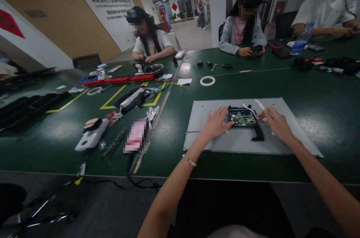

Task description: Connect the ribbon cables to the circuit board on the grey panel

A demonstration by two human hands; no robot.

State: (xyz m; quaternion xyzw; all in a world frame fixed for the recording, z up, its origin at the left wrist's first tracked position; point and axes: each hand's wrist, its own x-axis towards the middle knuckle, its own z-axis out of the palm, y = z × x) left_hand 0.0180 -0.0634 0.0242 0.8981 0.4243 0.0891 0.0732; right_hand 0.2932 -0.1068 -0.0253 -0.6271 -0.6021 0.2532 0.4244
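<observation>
A green circuit board (244,119) sits in a black plastic frame (259,133) on a large light-grey flat panel (219,144). My left hand (217,122) lies at the board's left side, fingers stretched out and open, the thumb by the board's edge. At the right side, my right hand (274,121) is closed in a pinch on a thin white strip (260,105) that sticks up past the fingers. Whether this is tape or a flat cable I cannot tell. Another white strip (249,109) curls over the top of the board.
A white tape roll (207,81) lies beyond the panel, with a small wrench (214,67) behind it. Left of me are a pink-screened phone (136,136), a white device (92,134) and a black-and-silver part (135,99). Other people sit across the green table (174,129).
</observation>
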